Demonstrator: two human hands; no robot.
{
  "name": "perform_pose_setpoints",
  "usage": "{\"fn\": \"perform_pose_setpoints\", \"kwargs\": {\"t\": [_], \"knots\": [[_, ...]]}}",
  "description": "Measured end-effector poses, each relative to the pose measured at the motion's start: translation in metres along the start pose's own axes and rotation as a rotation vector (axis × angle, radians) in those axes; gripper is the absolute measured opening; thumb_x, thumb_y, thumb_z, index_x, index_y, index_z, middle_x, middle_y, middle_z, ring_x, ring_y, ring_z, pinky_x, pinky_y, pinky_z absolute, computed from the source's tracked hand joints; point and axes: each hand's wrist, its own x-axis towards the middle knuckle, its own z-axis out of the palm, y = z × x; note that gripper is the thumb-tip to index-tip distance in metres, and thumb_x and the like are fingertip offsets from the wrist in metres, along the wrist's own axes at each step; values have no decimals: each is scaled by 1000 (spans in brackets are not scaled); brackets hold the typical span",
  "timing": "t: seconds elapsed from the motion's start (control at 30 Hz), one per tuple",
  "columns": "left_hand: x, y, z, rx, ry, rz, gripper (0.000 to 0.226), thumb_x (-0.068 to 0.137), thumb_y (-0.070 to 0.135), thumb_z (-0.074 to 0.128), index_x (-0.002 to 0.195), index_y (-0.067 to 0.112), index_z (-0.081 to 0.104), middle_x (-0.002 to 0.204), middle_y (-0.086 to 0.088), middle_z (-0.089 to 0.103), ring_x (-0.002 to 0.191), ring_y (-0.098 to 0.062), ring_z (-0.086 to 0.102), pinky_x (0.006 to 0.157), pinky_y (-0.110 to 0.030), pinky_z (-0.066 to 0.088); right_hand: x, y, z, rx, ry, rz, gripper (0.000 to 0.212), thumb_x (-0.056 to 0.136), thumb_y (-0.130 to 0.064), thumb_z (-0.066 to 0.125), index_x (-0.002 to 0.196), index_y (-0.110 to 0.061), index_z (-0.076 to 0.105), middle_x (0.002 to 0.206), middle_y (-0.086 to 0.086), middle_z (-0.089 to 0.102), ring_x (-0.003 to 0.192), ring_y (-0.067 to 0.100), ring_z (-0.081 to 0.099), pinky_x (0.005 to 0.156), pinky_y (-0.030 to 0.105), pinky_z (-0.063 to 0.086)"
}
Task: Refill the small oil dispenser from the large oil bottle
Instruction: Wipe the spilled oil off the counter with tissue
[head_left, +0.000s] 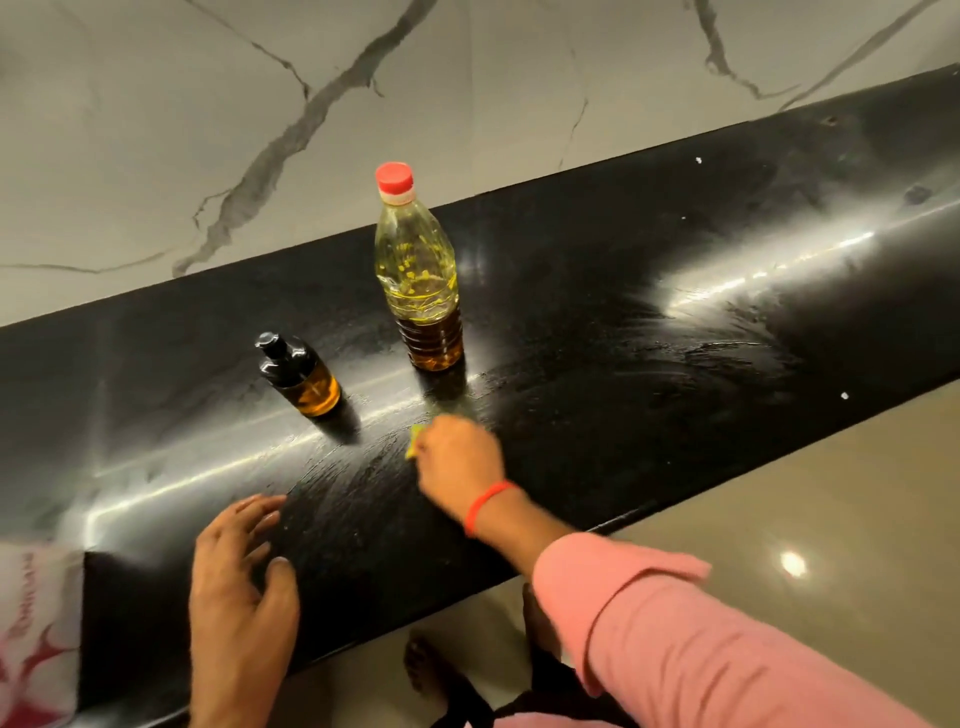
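Large oil bottle (418, 270) stood upright on the black desk (623, 322), red cap on — oil only in its lower part. Small oil dispenser (300, 375) stood left of the bottle, capped, roughly half full of amber oil. Right hand (457, 462), just in front of the bottle, pinched a yellow-green cloth (414, 441) — mostly hidden. Left hand (241, 587) lay flat, fingers relaxed, nearer the desk's front edge.

The capped large oil bottle (418, 270) stood upright on the table (649, 322), the small dark dispenser (300, 375) near its left.
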Motion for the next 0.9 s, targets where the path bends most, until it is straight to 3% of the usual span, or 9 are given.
{"fn": "perform_pose_setpoints", "kwargs": {"t": [0.1,0.2,0.3,0.43,0.57,0.7,0.9], "knots": [[-1,1,-1,-7,13,-16,94,80,-29,51,115,58,56,135,-7,55,118,-10,61,103,-35,48,-21,-48,21,-37,-172,-320,14,88,-13,64,98,-8,72,100,13,65,96,38,66,75,42,55],[-3,0,-6,-1,25,-16,97,80,-28,51,114,63,54,133,-4,55,119,-11,61,101,-36,49,-27,-48,24,-89,-214,-412,17,90,-17,61,99,-7,72,101,13,65,98,38,65,76,43,54],[-5,-5,-13,12,38,-16,87,81,-25,51,118,53,56,131,2,54,121,-4,58,101,-33,52,-8,-5,12,-141,-107,-268,24,96,-27,54,100,-12,72,104,10,68,101,34,66,79,40,54],[-4,-11,-28,16,43,-41,72,82,-22,52,121,38,59,130,6,53,121,-1,57,102,-33,50,27,65,-23,-113,127,101,20,92,-31,63,94,-17,78,94,11,73,90,37,69,70,38,53],[2,-16,-42,10,45,-49,67,84,-20,53,122,34,59,130,6,52,122,-2,56,102,-26,49,45,41,-16,-4,190,236,14,88,-24,67,89,-19,79,90,12,75,86,40,70,67,36,53],[10,-18,-48,22,40,-43,66,84,-19,51,121,35,58,129,4,53,121,0,56,101,-15,47,31,-46,26,34,75,24,20,93,-28,61,97,-17,77,98,12,73,93,37,68,75,38,55],[16,-25,-51,1,47,-49,67,79,-21,50,123,30,59,128,2,54,121,-4,57,101,-23,48,-43,-142,68,-52,-248,-559,19,90,-19,60,103,-12,71,99,11,65,94,37,65,70,42,53]]}}
